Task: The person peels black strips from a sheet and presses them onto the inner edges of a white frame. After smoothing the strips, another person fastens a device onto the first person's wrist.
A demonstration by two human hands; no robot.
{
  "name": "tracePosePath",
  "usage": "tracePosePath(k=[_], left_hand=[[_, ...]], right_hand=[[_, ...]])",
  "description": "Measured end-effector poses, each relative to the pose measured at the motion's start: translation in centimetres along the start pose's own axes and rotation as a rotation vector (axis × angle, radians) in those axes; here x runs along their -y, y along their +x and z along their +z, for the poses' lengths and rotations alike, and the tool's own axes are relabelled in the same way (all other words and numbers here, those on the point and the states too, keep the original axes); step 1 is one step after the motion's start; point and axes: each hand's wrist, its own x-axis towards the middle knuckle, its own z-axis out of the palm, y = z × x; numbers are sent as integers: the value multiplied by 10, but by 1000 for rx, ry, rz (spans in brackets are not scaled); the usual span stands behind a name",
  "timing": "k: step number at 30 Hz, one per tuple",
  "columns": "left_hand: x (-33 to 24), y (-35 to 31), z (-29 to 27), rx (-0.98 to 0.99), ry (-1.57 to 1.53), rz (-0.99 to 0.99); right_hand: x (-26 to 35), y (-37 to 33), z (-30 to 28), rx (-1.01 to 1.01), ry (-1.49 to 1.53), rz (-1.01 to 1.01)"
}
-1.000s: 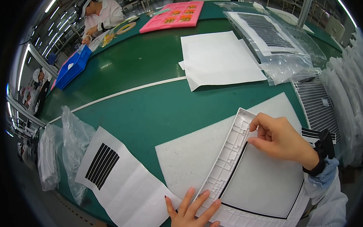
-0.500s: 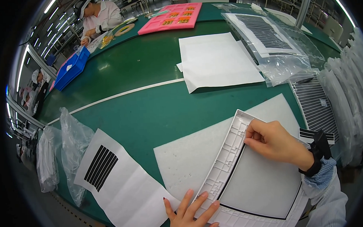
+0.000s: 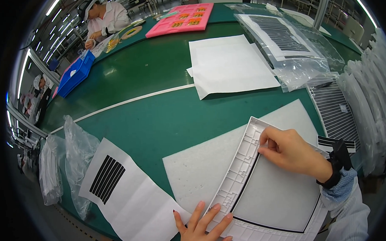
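Observation:
A white plastic frame point(image 3: 229, 188) lies on a white foam sheet point(image 3: 188, 169), its ribbed inner side up. Thin black strip point(image 3: 245, 185) runs along the inner edges of its left, near and right sides. My right hand point(image 3: 294, 153) is closed in a pinch at the far end of the strip on the left side, with thumb and forefinger against the frame's inner edge. My left hand point(image 3: 203, 230) rests with fingers spread over the frame's near left corner. Beside it lies a white backing sheet point(image 3: 138, 207) carrying several black strips point(image 3: 107, 178).
Clear plastic bags point(image 3: 79, 158) lie at the left. White paper point(image 3: 229, 64), a bagged strip sheet point(image 3: 279, 36) and another striped sheet point(image 3: 335, 111) lie beyond. Bagged parts point(image 3: 368, 101) stand at the right. A blue bin point(image 3: 76, 73), pink tray point(image 3: 183, 21) and co-worker point(image 3: 106, 17) are farther off.
Almost nothing differs. My right hand has shifted very slightly left, its pinch staying at the strip's far end; my left hand keeps its place on the frame.

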Motion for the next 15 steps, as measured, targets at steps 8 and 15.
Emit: tracePosePath(k=[8, 15], left_hand=[[0, 0, 1, -19, -7, 4], [-1, 0, 0, -18, 0, -9]], right_hand=[[-13, 2, 0, -68, 33, 32], [-14, 2, 7, -95, -5, -10]])
